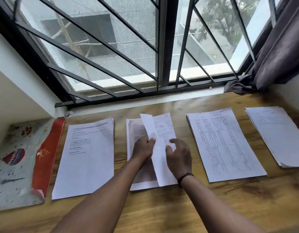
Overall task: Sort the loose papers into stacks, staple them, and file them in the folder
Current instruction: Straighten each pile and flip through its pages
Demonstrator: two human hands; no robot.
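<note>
Along the wooden tabletop [162, 212] under the barred window [111, 47], four paper stacks lie side by side, apart from one another: a left stack [88, 157], a middle stack [137, 130], a stack topped by a printed table [224, 145], and a far-right stack [280, 135]. To the left of them all rests the folder [19, 165], its red flap [48, 155] just beside the left stack; nothing shows whether it already holds any sheets.

Over the middle stack, the left hand [143, 150] has its grip closed in a pinch on the edge of a lifted sheet [157, 148], which stands partly raised and curled. The right hand [179, 157] hovers at the sheet's other side with fingers loosely spread; whether it touches the paper cannot be told.

Judged from the layout, sorting appears well advanced or nearly finished, the middle stack being checked or tidied. No stapler is in view, and no staples can be made out on any stack, so stapling and filing seem to remain.
</note>
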